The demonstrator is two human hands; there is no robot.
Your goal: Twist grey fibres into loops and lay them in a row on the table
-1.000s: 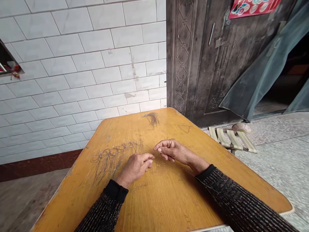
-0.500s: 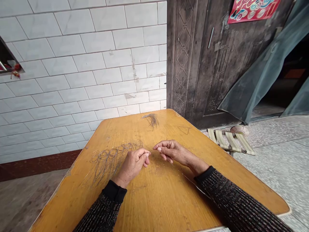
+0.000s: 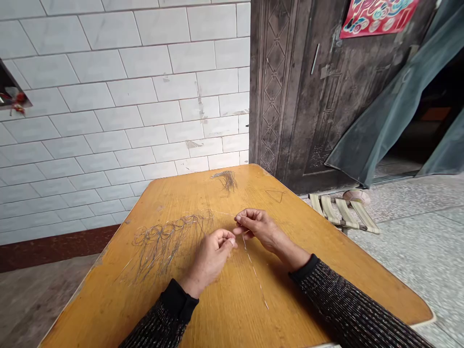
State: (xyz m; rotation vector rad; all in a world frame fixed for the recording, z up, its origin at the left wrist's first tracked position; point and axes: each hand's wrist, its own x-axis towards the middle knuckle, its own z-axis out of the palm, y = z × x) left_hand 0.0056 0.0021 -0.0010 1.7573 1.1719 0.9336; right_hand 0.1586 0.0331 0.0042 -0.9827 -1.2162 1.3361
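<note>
A thin, pale wire is pinched between the thumb and fingers of my right hand. One stretch of it runs left from the fingertips, and another trails toward the table's near side. Close to those fingertips, my left hand is closed in a pinch; whatever lies in it is too small to make out. To the left of my hands is a row of looped, tangled wires with long loose ends, lying on the wooden table.
A bundle of fine wires lies near the table's far edge, with a bent triangular wire to its right. Beyond the right edge is a low strapped stool. A tiled wall and a dark door stand behind.
My left hand has shifted right and toward me, away from the wire's left stretch. The wire's other stretch now trails down the table between my arms instead of along my right forearm.
</note>
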